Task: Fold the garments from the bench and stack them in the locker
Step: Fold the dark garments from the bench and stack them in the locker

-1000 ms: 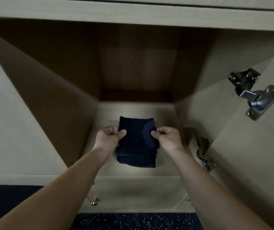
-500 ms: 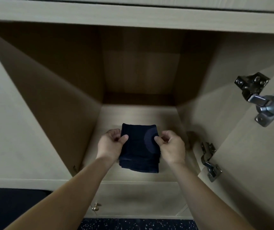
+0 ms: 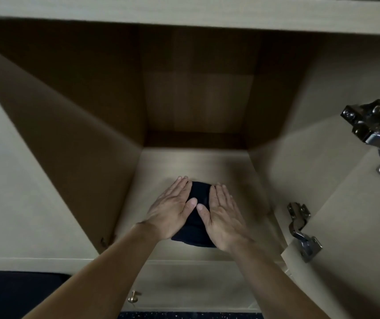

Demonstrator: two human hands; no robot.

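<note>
Garment, dark and folded, lies flat on the locker floor near its front edge. The left hand and right hand press on it with straight fingers, gripping nothing. It looks placed as the stack's first piece. Whether more wait on the bench cannot be told.

Dim, warm light enters from the front; the pale wooden locker's back wall falls into deep brown shadow; wide-angle bending stretches the frame's edges; soft blur overall, hinges glinting faintly.
</note>
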